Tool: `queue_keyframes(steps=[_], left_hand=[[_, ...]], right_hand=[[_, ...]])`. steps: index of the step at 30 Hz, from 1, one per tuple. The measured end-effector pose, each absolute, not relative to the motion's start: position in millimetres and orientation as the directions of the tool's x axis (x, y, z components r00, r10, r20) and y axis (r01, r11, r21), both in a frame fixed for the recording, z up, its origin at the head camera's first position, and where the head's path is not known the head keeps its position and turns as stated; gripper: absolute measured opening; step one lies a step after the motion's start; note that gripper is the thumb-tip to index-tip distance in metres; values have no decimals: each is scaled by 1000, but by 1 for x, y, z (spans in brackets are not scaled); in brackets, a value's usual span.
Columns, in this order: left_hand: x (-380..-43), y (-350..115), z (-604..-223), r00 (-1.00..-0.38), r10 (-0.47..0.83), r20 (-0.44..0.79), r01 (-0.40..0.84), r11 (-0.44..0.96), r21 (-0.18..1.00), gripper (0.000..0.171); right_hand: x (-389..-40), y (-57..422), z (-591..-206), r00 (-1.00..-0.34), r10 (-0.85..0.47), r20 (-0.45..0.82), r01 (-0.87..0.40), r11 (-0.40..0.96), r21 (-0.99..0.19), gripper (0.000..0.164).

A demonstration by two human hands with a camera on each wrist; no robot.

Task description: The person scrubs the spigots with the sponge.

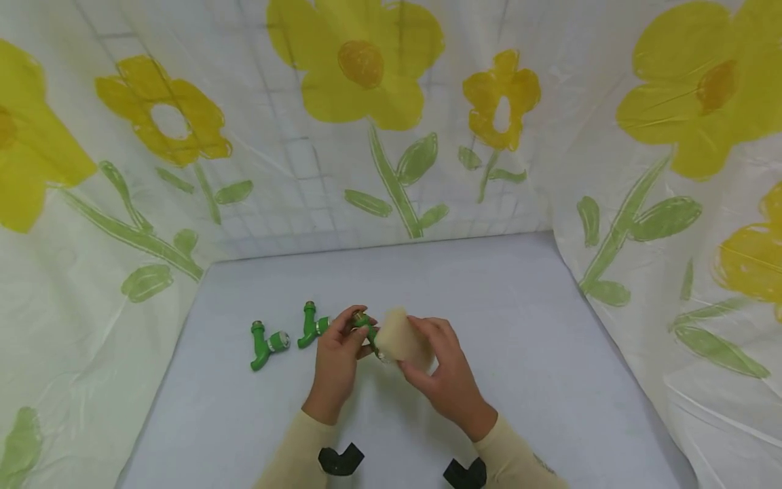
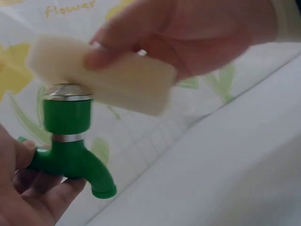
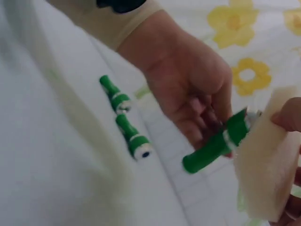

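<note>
My left hand (image 1: pixel 337 360) grips a green tap (image 2: pixel 70 155) by its threaded inlet end, fingers curled beneath the body. The tap's silvery cap points up in the left wrist view, its spout bending down to the right. A cream sponge block (image 1: pixel 400 339) is pinched between thumb and fingers of my right hand (image 1: pixel 446 370). In the left wrist view the sponge (image 2: pixel 108 80) lies against the top of the cap. From the right wrist view, the sponge (image 3: pixel 268 160) hides the cap end of the held tap (image 3: pixel 214 148).
Two more green taps, one farther left (image 1: pixel 261 345) and one nearer my left hand (image 1: pixel 310 324), lie on the pale table (image 1: pixel 519 319). A white curtain (image 1: pixel 256 183) with yellow flowers stands around the table's back and sides.
</note>
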State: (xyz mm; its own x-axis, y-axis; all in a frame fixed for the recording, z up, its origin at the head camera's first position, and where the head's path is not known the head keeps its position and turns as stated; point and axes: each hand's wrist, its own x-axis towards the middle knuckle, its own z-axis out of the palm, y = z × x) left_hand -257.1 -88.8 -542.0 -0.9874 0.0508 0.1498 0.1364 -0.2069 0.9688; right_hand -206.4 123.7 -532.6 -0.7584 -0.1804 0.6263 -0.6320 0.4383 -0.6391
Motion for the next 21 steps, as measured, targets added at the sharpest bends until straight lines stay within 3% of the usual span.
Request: queue_keyframes(steps=[4,9,13,16,21], left_hand=[[-263,-91,-543,-991,-27,128,130,-256,958,35],[-259,-87,-546,-990,24,139,130,-226,965,36],[-256,-86,-542,-989,31,141,135,-161,978,37],[-259,-91,-540,-992,4,125,122,-195,973,37],[-264,-95,-544,-990,-45,136,142,-211,967,35]], right_hand=[[-202,118,-536,-707,-269,654,-690,463,-556,75],[-203,110,-532,-618,-291,731,-751,495,-438,76],[-209,118,-532,-690,-194,698,-655,577,-487,74],[-207,122,-536,-736,-187,651,-617,582,-530,73],[-199,111,-542,-679,-294,673,-700,538,-471,77]])
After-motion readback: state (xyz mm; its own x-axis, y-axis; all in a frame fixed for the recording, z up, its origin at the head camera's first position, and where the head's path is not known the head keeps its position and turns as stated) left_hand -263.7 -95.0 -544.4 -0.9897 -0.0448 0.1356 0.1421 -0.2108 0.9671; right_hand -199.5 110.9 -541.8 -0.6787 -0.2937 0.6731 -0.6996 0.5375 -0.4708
